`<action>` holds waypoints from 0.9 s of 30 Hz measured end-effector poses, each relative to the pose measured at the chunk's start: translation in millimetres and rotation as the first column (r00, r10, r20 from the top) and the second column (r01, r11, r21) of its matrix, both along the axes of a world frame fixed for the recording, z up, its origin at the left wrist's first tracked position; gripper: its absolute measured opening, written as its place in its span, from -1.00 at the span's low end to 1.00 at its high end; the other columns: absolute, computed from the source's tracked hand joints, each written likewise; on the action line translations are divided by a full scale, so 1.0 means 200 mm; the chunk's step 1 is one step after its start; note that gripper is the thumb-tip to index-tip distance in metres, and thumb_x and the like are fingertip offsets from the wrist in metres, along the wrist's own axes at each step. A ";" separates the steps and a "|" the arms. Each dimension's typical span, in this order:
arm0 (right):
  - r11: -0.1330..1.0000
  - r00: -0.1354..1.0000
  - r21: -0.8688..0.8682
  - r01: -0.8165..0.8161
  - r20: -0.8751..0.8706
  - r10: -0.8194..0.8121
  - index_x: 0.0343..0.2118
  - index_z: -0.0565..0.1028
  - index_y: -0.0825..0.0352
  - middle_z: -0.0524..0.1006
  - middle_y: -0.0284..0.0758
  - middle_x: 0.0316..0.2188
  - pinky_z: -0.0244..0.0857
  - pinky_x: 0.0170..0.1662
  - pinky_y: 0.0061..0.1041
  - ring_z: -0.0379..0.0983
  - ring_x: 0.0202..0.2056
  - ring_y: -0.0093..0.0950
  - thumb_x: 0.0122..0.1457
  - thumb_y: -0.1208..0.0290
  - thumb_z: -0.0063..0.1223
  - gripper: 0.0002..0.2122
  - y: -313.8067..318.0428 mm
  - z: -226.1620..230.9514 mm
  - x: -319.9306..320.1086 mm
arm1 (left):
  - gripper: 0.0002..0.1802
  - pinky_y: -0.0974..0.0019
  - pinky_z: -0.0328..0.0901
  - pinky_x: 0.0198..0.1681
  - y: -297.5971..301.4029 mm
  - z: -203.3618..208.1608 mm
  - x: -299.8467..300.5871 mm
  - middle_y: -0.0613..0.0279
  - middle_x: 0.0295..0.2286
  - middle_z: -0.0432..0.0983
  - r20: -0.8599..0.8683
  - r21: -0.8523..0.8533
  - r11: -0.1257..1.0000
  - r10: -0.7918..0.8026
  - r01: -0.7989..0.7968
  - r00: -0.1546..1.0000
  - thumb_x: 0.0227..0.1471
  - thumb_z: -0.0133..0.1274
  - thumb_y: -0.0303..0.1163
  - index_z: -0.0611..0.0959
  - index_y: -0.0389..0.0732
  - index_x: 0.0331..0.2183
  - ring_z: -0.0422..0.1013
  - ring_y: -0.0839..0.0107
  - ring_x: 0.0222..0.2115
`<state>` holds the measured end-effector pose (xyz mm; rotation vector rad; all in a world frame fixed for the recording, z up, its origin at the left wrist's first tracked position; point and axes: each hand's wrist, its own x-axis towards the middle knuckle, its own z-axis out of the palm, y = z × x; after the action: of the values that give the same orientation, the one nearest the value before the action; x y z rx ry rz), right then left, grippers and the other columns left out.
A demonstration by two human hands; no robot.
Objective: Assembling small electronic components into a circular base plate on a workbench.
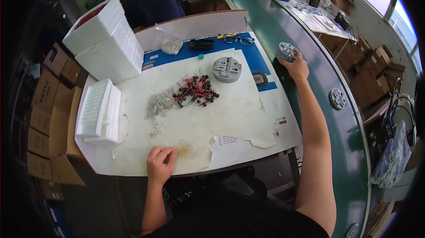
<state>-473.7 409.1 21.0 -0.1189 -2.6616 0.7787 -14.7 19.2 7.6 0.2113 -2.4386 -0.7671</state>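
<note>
My right hand [295, 66] reaches out over the green conveyor belt and grips a stack of grey round plastic discs [286, 51]. At the table's near edge my left hand [160, 163] is closed in a pinch; whatever its fingers may hold is too small to make out. Beside it lies a scatter of fine brass-coloured bits [184, 148]. Farther in sit a heap of small clear or silvery pieces [159, 105] and a pile of black parts with red wires [197, 90]. Another stack of grey discs [227, 69] stands behind them.
White foam boxes [99, 38] and foam trays [98, 111] line the table's left side. Glasses [239, 40], a black case [201, 44] and a plastic bag [170, 45] lie at the back. One grey disc [338, 99] rests on the belt [327, 122]. A person [155, 1] sits beyond.
</note>
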 end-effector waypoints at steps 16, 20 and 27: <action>0.676 0.672 -0.119 -0.727 0.075 0.736 0.31 0.48 0.12 0.63 -0.08 0.12 0.50 0.04 -0.29 0.60 0.11 -0.19 -0.11 0.41 0.58 -0.19 -0.24 0.43 0.83 | -0.91 0.15 0.40 -0.31 -0.03 0.04 0.04 0.24 -0.48 0.53 -0.082 -0.085 0.993 -0.089 0.082 0.993 0.04 0.35 -0.46 0.76 -0.17 -0.35 0.50 0.16 -0.39; 0.673 0.723 0.295 -0.678 0.432 0.539 0.29 0.49 0.13 0.65 -0.08 0.08 0.51 0.02 -0.30 0.61 0.10 -0.19 -0.11 0.36 0.59 -0.21 -0.53 0.52 1.02 | -0.89 0.14 0.43 -0.25 -0.03 0.04 0.04 0.24 -0.45 0.56 -0.114 -0.039 0.996 -0.080 0.076 0.990 0.04 0.34 -0.45 0.77 -0.17 -0.31 0.51 0.16 -0.35; 0.711 0.701 0.019 -0.702 0.190 0.687 0.26 0.49 0.19 0.63 -0.08 0.10 0.51 0.08 -0.27 0.65 0.03 -0.18 -0.17 0.30 0.64 -0.18 -0.52 0.46 0.97 | -0.79 0.12 0.45 -0.16 -0.14 -0.03 0.10 0.19 -0.30 0.63 -0.086 0.233 0.962 -0.122 0.139 0.989 0.05 0.35 -0.42 0.78 -0.17 -0.21 0.54 0.13 -0.27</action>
<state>-279.2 304.5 112.9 0.9563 -2.8923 0.8773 5.7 -8.2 1.5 0.1124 -2.3074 -1.1098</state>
